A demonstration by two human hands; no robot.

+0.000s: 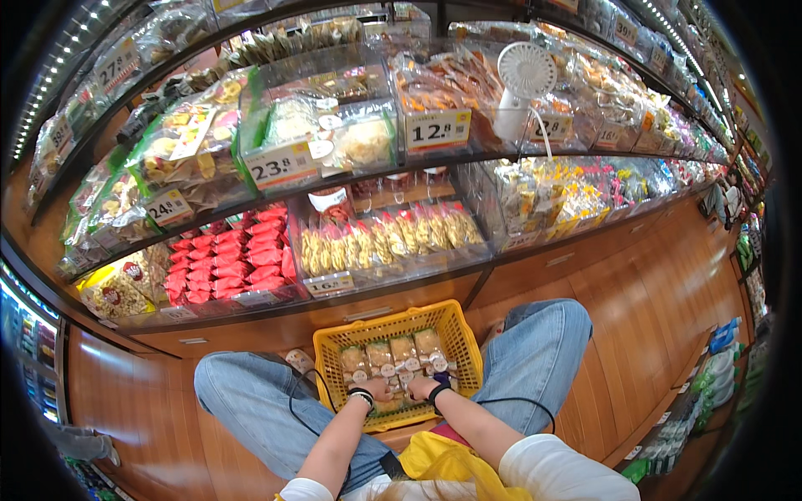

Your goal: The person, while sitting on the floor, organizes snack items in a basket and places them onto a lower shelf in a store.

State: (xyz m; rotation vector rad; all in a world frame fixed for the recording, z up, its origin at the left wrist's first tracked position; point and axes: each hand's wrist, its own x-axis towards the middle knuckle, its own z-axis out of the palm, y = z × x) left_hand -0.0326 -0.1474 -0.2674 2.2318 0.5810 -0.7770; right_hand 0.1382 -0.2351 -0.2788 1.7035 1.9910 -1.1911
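A yellow plastic shopping basket (pixel 462 325) stands on the floor between my knees. Inside lie several clear packs of light brown baked-looking food (pixel 403 348) with round white labels. Over the near part of these packs, at the left, is my left hand (pixel 380 389), its fingers bent down onto them. Close beside it on the right, my right hand (pixel 420 387) touches the packs too. Whether either hand grips a pack cannot be made out. A dark purple item (pixel 442 378) lies by my right wrist.
Shop shelves with bagged snacks rise in front, holding red-wrapped packets (pixel 229 263) and bagged yellow snacks (pixel 388 241). A white handheld fan (pixel 526 72) stands at the upper shelf. Bottles (pixel 720 376) line a low shelf at right. Another person's leg (pixel 88 442) shows at lower left.
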